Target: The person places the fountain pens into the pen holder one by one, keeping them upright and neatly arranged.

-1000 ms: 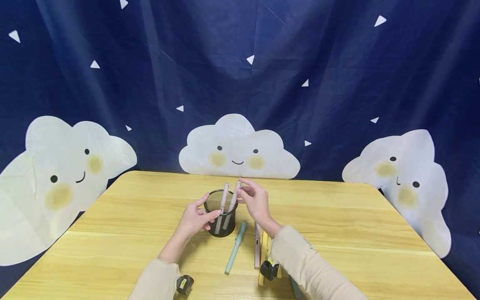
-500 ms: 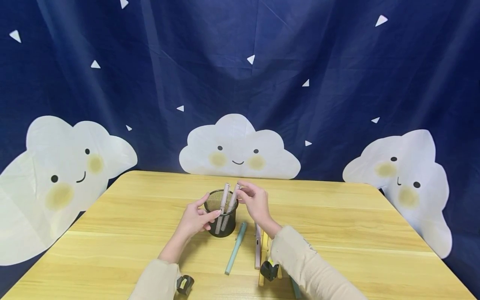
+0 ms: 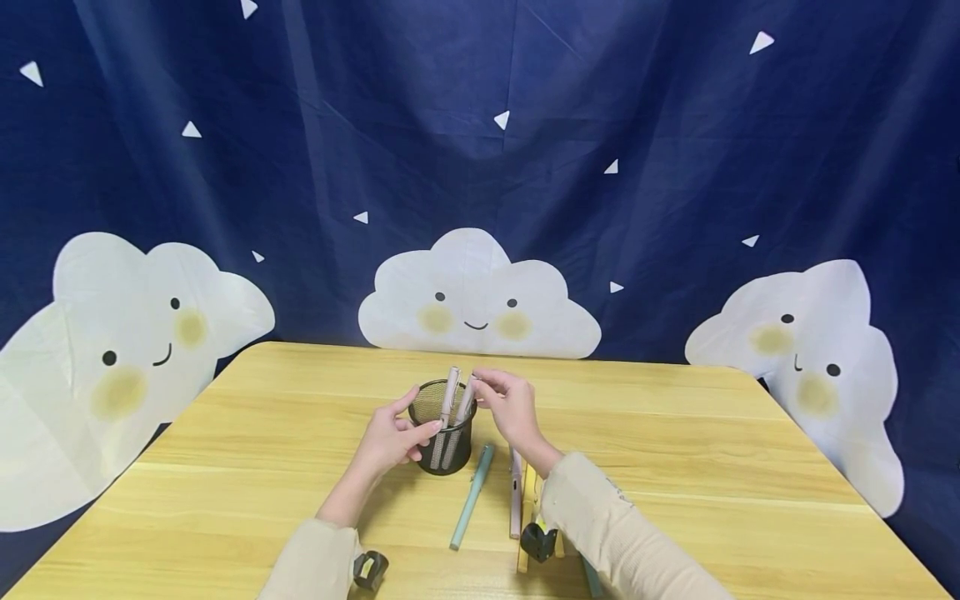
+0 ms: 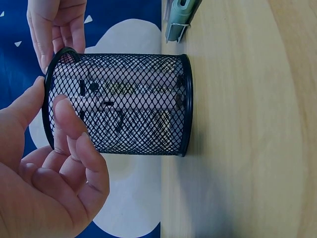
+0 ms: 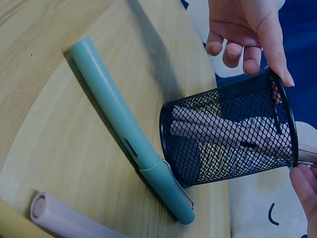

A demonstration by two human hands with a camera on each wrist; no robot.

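Note:
A black mesh pen holder (image 3: pixel 448 457) stands upright on the wooden table. My left hand (image 3: pixel 386 437) grips its rim from the left, with the thumb on the near side. Inside the holder lean two pale pink pens. One pen (image 3: pixel 449 398) stands free of my fingers. The other pen (image 3: pixel 465 405), at the right of the opening, has its top end between the thumb and fingers of my right hand (image 3: pixel 513 408). Both pens' lower parts show through the mesh (image 5: pixel 228 131) in the right wrist view. Just in front of the holder lies a teal pen (image 3: pixel 472 497).
Right of the teal pen lie a pale purple pen (image 3: pixel 515 504) and yellow pens (image 3: pixel 526 533), partly covered by my right sleeve (image 3: pixel 615 517). Another teal pen (image 3: pixel 591 577) pokes out below that sleeve. Behind the table (image 3: pixel 712 450) hangs a dark blue curtain (image 3: pixel 480 183) with clouds.
My right hand has moved down slightly with its pen, which now sits deeper in the pen holder. The left hand has stayed on the rim.

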